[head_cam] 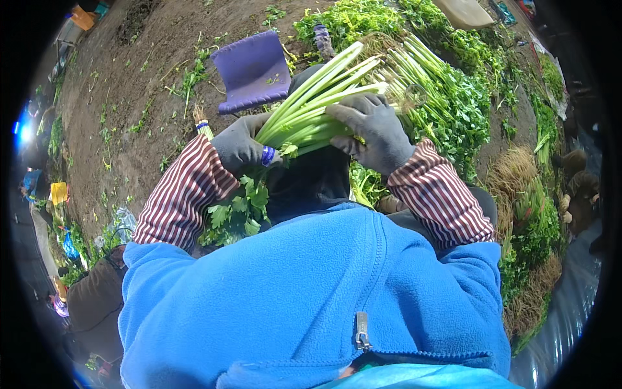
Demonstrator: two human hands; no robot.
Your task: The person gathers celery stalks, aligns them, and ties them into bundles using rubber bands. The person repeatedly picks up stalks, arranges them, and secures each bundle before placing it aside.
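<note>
A bunch of pale green celery stalks lies slantwise across my lap, cut ends up and to the right. My left hand, in a grey glove, grips it near the leafy end. Beside that hand's fingers shows a purple band bearing writing; whether it circles the bunch I cannot tell. Celery leaves hang below the left hand. My right hand, also gloved, is closed over the stalks toward their cut ends, its thumb underneath. Just beyond it lies a pile of rooted celery.
A purple curved plastic piece rests on the soil ahead. Left of it stands a small purple-banded bunch. More rooted celery bundles are heaped at right. Loose greens and a pale container lie farther off.
</note>
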